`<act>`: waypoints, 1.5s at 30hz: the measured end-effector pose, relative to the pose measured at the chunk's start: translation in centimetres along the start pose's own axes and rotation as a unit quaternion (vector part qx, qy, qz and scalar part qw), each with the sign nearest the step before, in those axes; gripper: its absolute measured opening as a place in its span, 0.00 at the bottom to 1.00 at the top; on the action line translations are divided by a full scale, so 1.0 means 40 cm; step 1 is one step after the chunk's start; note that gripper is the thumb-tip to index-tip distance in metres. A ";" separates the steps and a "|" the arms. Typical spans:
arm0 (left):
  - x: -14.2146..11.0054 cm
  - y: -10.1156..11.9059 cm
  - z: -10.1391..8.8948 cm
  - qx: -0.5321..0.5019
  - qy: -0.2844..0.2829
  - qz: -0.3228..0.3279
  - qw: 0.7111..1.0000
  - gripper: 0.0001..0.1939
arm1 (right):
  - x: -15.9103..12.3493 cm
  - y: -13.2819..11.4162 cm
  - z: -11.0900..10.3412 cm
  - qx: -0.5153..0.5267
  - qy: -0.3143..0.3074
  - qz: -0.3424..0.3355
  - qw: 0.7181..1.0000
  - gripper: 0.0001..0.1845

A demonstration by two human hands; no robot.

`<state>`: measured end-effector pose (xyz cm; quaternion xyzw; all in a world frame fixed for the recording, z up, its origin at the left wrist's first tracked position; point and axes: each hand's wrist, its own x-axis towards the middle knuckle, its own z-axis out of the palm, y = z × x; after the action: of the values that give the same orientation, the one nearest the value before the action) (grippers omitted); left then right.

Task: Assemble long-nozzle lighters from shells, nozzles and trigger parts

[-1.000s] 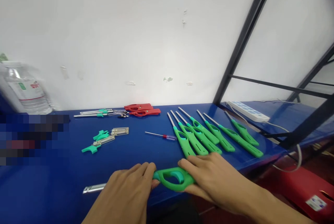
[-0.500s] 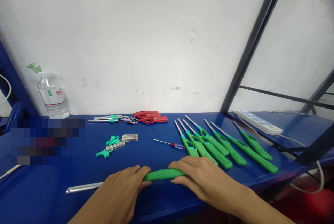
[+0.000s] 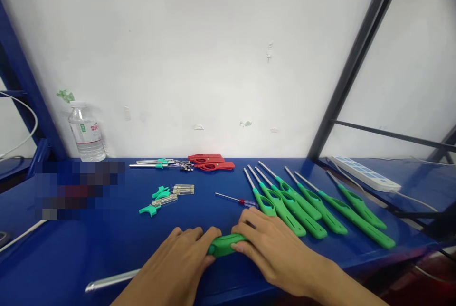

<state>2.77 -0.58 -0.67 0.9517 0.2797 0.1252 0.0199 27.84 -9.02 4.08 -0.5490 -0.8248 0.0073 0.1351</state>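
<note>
Both hands grip one long green gas lighter (image 3: 226,244) above the front of the blue table. My left hand (image 3: 178,261) wraps around its forward part, and the metal tube sticks out to the left beyond the wrist. My right hand (image 3: 270,244) closes on the handle's other end, thumb pressed on the near side. Much of the lighter is covered by the fingers. Just behind the right hand lies a screwdriver (image 3: 235,198) with a clear purple-red handle. To the right, several green lighters (image 3: 313,206) lie side by side, tubes pointing away.
Teal triggers (image 3: 149,209) and clear fuel tanks (image 3: 184,189) lie left of centre. Behind them are metal tubes with wires (image 3: 149,166) and red lighter shells (image 3: 213,166). A water bottle (image 3: 86,132) stands at back left. A white power strip (image 3: 365,173) rests beyond the black post.
The lighter has been rolled in my hands, and a teal bit now shows beside my left fingers. My hands have come closer together. The view has shifted slightly left.
</note>
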 end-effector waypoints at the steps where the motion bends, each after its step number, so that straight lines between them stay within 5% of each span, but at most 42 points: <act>1: 0.009 0.006 -0.007 0.000 -0.020 -0.013 1.000 0.25 | 0.002 0.001 0.003 0.002 -0.001 -0.002 1.000 0.09; 6: 0.053 0.039 -0.072 -0.012 -0.137 -0.098 0.986 0.25 | 0.016 0.006 0.024 0.010 -0.002 -0.026 1.000 0.09; 15: 0.061 0.027 -0.078 -0.041 -0.131 -0.113 0.984 0.25 | 0.044 0.017 0.036 -0.018 0.037 -0.020 0.999 0.11; 24: 0.043 -0.019 -0.076 -0.064 -0.049 -0.108 0.991 0.22 | 0.035 0.079 0.000 -0.073 0.095 0.054 0.991 0.12; 35: 0.011 -0.252 -0.088 0.080 0.020 -0.234 0.969 0.27 | 0.012 0.143 0.019 -0.132 0.071 0.069 0.986 0.11; 45: 0.029 -0.236 -0.047 0.085 0.049 -0.208 0.973 0.26 | 0.032 0.123 0.008 -0.122 0.067 0.055 0.989 0.10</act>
<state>-1.74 7.94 0.41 0.8633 0.4821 0.1410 -0.0493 31.75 -5.85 3.25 -0.6047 -0.7775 -0.1224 0.1215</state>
